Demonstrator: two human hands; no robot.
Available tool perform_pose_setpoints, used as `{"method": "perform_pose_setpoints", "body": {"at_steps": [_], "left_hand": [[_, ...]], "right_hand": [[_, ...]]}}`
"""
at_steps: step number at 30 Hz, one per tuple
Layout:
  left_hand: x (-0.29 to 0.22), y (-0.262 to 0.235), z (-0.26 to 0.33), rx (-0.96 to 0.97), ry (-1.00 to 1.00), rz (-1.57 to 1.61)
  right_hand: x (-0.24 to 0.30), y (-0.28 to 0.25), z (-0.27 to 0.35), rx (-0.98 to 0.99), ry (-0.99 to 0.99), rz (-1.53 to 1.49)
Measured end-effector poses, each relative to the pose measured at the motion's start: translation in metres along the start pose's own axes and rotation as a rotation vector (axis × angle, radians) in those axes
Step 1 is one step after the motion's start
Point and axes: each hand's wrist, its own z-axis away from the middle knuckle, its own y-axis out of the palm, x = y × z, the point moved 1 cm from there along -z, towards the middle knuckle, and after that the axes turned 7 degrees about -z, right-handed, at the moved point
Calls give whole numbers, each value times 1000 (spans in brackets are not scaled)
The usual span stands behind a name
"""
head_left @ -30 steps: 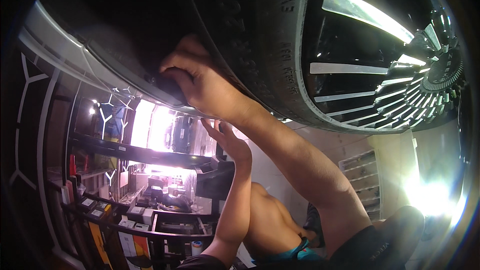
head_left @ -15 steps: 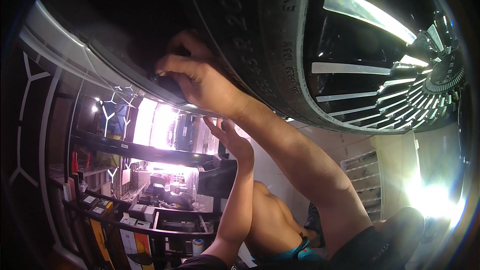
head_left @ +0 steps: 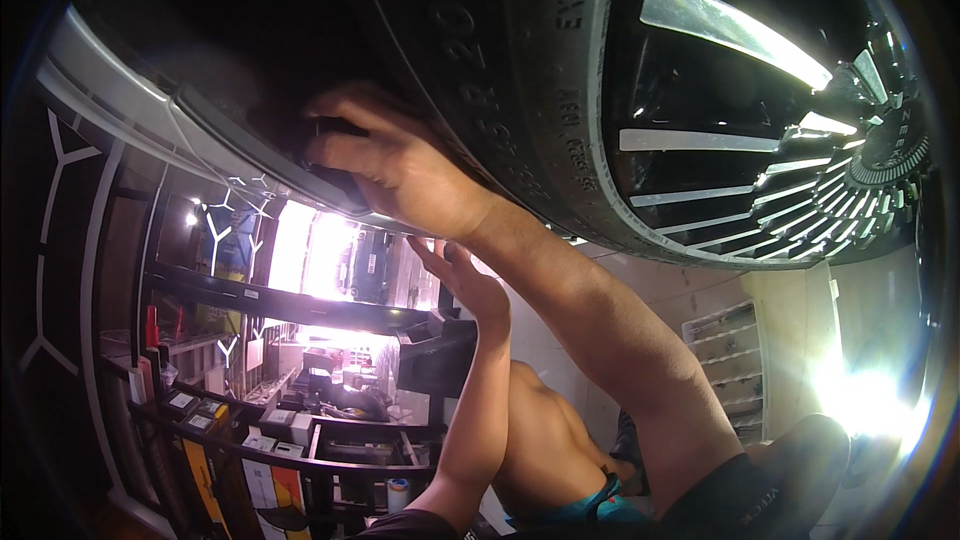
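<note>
Right hand (head_left: 400,175) curls shut on a dark part (head_left: 330,130) up by the big tire (head_left: 500,90). Left hand (head_left: 470,285) is open, just below, touching nothing.

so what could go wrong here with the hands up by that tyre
The right hand is tucked into the dark gap between the tyre and the wheel-arch trim, where fingers could get pinched if the wheel turned. That gap is unlit, so the hand may be working by feel. The left hand hangs open below, bracing nothing.
</note>
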Motion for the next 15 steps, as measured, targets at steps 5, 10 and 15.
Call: {"method": "perform_pose_setpoints", "body": {"at_steps": [5, 10, 15], "left_hand": [[-7, -1, -2, -7, -68, 66], [-6, 1, -2, -5, -128, 96], [12, 8, -2, 31, -114, 86]], "right_hand": [[-2, -1, -3, -1, -7, 94], [1, -2, -5, 27, 204, -68], [25, -1, -6, -25, 588, -384]]}}
